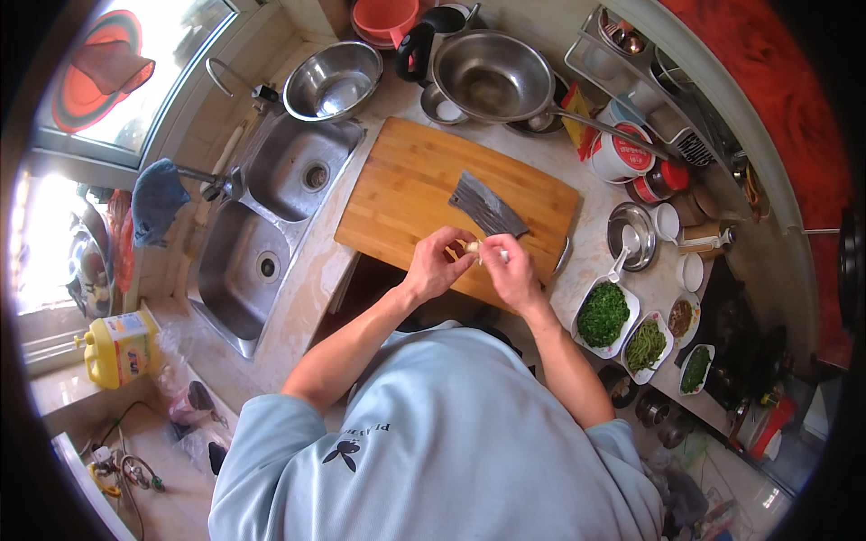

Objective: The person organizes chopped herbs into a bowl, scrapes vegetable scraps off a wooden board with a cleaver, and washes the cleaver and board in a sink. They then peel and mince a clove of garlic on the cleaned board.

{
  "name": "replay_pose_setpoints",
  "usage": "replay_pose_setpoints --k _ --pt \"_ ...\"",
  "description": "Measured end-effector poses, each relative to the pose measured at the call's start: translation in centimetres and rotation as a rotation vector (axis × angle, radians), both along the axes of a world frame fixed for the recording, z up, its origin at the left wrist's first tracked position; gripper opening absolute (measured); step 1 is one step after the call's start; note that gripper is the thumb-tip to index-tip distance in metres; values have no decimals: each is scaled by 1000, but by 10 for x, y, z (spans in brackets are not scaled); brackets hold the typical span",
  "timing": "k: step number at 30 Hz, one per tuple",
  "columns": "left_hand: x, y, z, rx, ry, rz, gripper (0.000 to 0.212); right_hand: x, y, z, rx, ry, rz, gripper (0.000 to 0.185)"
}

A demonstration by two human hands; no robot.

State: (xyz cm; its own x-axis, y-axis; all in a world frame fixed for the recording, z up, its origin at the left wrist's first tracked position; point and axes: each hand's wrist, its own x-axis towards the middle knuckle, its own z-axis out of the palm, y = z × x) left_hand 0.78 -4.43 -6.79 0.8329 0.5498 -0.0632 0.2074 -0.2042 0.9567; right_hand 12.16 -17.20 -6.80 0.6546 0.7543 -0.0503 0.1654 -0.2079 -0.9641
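Observation:
Over the near edge of the wooden cutting board (406, 182), both my hands meet at a small pale piece of food (471, 248), which looks like a garlic clove. My left hand (436, 264) pinches it between thumb and fingers. The fingertips of my right hand (511, 270) grip its other side, and a white bit shows between them. Just beyond my hands a dark grey cleaver blade (488, 206) lies flat on the board. Its handle cannot be made out.
A steel double sink (298, 172) lies left of the board. Beyond it stand a steel bowl (333, 81) and a long-handled pan (494, 78). Dishes of chopped greens (604, 314) and green strips (646, 345) line the right counter, near a steel bowl with a white spoon (630, 237).

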Motion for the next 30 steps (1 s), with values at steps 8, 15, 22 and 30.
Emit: replay_pose_setpoints --k 8,15,22,30 --pt "2 2 6 -73 -132 -79 23 16 -3 5 -25 265 132 19" --pt "-1 -5 -3 -345 -173 -11 21 2 3 11 69 139 80 20" --pt "-8 -7 -5 -862 -209 134 31 -8 4 -10 160 422 -36 19" --pt "-14 -7 -3 -825 -76 194 30 -17 4 -8 109 238 26 19"
